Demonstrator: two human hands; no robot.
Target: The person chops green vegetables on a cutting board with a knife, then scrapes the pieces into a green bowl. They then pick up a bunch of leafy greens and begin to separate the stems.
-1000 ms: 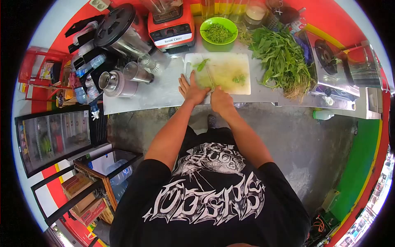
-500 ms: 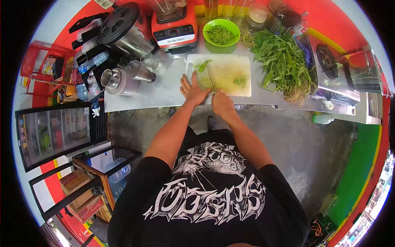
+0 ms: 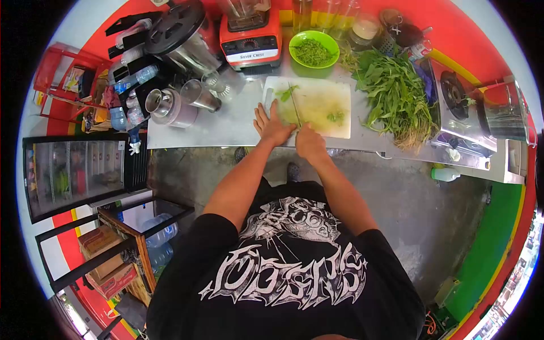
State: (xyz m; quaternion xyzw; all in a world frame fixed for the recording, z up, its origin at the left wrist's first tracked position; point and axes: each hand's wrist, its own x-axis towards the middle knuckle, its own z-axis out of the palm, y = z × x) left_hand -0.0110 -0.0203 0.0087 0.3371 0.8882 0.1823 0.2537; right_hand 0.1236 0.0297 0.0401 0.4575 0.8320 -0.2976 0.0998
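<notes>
A white cutting board lies on the metal counter. My left hand rests flat, fingers spread, on the board's left edge, next to green vegetable pieces. My right hand grips the handle of a knife, whose blade runs up across the board. A small heap of chopped greens sits on the board's right side.
A green bowl of chopped greens stands behind the board, beside a red blender base. Leafy greens lie to the right, then a gas stove and a pot. Metal cups crowd the left.
My hands, the knife and the board keep their positions relative to each other. The whole view has shifted slightly right and up as my head moved.
</notes>
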